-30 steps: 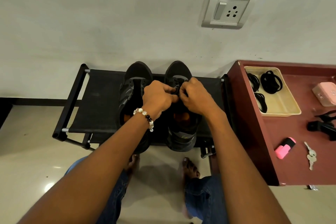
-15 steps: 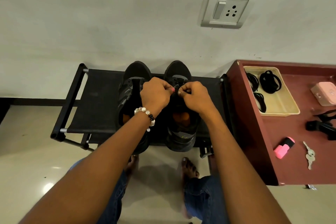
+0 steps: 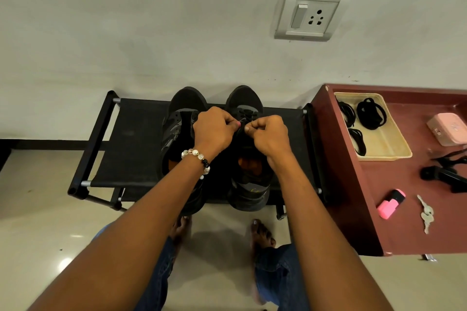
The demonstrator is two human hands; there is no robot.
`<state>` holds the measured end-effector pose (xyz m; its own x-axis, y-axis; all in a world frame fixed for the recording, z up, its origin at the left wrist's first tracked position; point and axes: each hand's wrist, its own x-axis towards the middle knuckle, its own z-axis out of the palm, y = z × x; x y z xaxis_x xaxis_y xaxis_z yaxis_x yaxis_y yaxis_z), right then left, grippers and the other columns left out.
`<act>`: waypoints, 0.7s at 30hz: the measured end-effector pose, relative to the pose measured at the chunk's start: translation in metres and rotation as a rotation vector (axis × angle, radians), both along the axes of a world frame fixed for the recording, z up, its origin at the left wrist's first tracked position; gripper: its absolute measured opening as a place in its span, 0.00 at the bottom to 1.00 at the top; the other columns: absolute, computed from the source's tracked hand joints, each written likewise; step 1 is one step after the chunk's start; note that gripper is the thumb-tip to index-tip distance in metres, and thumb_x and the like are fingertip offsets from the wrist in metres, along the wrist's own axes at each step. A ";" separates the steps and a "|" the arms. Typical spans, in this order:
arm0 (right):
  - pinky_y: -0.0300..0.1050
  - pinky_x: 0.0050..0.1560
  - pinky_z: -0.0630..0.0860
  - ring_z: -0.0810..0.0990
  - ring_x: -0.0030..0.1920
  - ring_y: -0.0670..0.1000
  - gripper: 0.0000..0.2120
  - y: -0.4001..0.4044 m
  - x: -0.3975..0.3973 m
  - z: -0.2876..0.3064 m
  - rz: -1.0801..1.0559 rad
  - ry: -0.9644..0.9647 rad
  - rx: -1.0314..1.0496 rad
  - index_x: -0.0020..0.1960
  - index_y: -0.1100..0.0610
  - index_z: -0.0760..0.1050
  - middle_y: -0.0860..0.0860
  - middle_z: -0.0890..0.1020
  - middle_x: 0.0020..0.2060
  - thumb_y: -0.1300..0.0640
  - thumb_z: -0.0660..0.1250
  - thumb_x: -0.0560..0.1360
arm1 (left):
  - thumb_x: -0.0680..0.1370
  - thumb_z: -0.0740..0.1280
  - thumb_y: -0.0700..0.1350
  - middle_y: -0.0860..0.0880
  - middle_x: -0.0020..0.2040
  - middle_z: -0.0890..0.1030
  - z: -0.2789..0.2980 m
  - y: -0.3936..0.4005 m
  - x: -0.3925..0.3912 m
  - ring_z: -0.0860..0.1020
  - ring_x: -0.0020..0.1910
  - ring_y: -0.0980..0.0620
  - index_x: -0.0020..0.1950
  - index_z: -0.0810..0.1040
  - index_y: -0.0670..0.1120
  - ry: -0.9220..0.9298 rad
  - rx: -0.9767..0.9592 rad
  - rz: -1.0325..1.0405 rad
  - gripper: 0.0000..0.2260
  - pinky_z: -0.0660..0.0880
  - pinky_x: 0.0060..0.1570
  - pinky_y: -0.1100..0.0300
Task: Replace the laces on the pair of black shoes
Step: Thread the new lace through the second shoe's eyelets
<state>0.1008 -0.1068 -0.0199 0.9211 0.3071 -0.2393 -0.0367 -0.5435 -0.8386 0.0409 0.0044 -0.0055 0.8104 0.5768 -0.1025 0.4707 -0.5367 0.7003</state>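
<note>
Two black shoes stand side by side on a black rack (image 3: 131,139), toes toward the wall. The left shoe (image 3: 180,118) shows no lace over its tongue. The right shoe (image 3: 246,101) has a black lace (image 3: 244,115) crossing its front eyelets. Both hands hover over the middle of the right shoe. My left hand (image 3: 213,130), with a bead bracelet at the wrist, pinches the lace with curled fingers. My right hand (image 3: 269,134) pinches the lace from the other side, a short gap between the two hands. Their fingers hide the lace ends.
A maroon table (image 3: 404,230) stands right of the rack. On it are a beige tray (image 3: 394,149) with several coiled black laces (image 3: 370,112), a pink box (image 3: 448,129), a pink highlighter (image 3: 390,203), keys (image 3: 425,213) and a black tool (image 3: 444,175). A wall socket (image 3: 312,14) sits above. My bare feet (image 3: 261,233) are on the floor.
Both hands have drawn slightly apart over the right shoe and shifted a little toward its toe, still pinching the lace. The shoes and the table items have not moved.
</note>
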 end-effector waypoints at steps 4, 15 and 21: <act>0.58 0.60 0.76 0.76 0.56 0.54 0.19 -0.021 0.010 0.012 0.121 0.065 -0.005 0.49 0.46 0.76 0.49 0.77 0.47 0.58 0.80 0.65 | 0.78 0.64 0.46 0.41 0.38 0.83 0.001 -0.001 0.004 0.81 0.37 0.44 0.42 0.83 0.39 0.096 0.103 0.012 0.13 0.79 0.41 0.51; 0.55 0.37 0.84 0.83 0.44 0.63 0.25 -0.046 0.007 0.021 0.302 0.435 -0.455 0.58 0.61 0.71 0.62 0.78 0.53 0.52 0.78 0.69 | 0.82 0.53 0.39 0.42 0.38 0.80 0.045 0.039 0.007 0.84 0.38 0.44 0.46 0.71 0.40 -0.549 -0.973 0.520 0.09 0.82 0.40 0.49; 0.59 0.39 0.83 0.83 0.44 0.64 0.13 -0.036 0.002 0.011 0.304 0.364 -0.429 0.55 0.63 0.71 0.63 0.79 0.51 0.59 0.70 0.74 | 0.78 0.60 0.39 0.50 0.28 0.75 0.058 0.048 -0.002 0.66 0.22 0.54 0.38 0.72 0.45 -0.591 -0.919 0.475 0.09 0.66 0.27 0.60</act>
